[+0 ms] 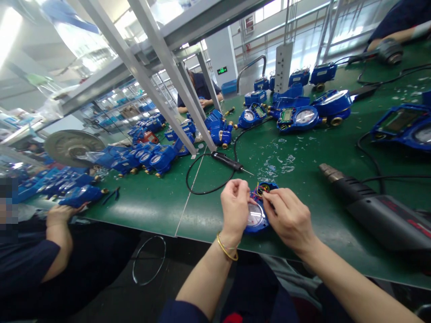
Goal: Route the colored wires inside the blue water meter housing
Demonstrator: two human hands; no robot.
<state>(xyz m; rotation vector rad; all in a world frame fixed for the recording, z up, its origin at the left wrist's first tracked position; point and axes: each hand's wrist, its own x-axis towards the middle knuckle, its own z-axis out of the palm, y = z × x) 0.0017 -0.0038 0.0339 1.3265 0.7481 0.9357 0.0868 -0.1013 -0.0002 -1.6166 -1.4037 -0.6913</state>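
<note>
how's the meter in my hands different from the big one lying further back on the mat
The held meter sits at the table's near edge between the left hand and right hand, with its top open and coloured wires showing. The far meter lies untouched and closed, showing a green display beside its dial. Both are blue with a round white dial.

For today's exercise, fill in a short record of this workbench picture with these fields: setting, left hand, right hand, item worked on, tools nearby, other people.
setting: green workbench mat under a grey metal frame
left hand: left hand, gold bangle on the wrist, fingers on the meter's left edge
right hand: right hand, fingertips pinching at the meter's top
item worked on: round blue water meter with a clear dial, lying near the bench edge
tools nearby: black corded soldering pen; dark heat gun
other people: co-worker's hand on another blue meter at left
</note>
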